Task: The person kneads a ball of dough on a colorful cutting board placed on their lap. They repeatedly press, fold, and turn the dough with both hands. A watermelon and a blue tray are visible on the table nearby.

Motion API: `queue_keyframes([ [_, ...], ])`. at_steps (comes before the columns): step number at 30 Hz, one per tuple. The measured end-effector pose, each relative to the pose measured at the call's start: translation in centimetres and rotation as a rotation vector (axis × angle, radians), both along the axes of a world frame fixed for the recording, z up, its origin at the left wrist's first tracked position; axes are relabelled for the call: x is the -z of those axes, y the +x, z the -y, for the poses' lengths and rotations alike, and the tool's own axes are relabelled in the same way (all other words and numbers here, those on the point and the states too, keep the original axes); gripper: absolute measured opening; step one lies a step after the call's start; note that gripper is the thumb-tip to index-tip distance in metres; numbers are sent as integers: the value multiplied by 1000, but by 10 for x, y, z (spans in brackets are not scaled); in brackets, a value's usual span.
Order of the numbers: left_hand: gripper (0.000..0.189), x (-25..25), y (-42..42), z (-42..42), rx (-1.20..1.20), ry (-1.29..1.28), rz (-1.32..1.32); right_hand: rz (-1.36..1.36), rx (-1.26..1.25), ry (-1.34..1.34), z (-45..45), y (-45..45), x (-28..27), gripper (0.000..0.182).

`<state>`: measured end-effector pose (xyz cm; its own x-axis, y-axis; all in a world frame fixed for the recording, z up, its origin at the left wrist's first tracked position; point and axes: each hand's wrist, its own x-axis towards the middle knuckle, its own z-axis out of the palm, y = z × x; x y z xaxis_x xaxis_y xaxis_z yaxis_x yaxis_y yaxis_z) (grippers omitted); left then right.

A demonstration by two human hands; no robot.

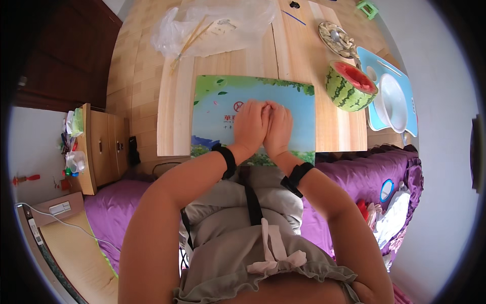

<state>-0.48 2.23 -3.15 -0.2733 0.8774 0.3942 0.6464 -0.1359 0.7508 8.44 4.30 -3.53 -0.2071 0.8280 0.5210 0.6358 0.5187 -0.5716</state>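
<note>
My left hand (pixel 250 123) and my right hand (pixel 278 127) are pressed together side by side, fingers curled inward and fingertips meeting. Whatever may be between the palms is hidden. Beneath them, a flat rectangular board or box lid (pixel 301 114) printed with sky, leaves and grass lies on the wooden table (pixel 250 68). It bears red writing, partly covered by my left hand, and its near edge reaches past the table's front edge. A black band circles each wrist.
To the right stands a cut watermelon (pixel 347 91), with a plate of food and a spoon (pixel 336 40) behind it. A white bowl (pixel 393 102) rests on a blue tray (pixel 366 57). Crumpled clear plastic (pixel 212 15) and thin sticks (pixel 190 40) lie at the back left.
</note>
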Motion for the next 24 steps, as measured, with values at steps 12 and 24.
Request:
queue_keyframes([
  [12,38,-2,-22,-63,-70,-516,54,268,-23,-529,-70,-17,-24,22],
  [24,49,-4,-24,-65,-104,-420,19,304,59,-407,-78,-22,-11,30],
])
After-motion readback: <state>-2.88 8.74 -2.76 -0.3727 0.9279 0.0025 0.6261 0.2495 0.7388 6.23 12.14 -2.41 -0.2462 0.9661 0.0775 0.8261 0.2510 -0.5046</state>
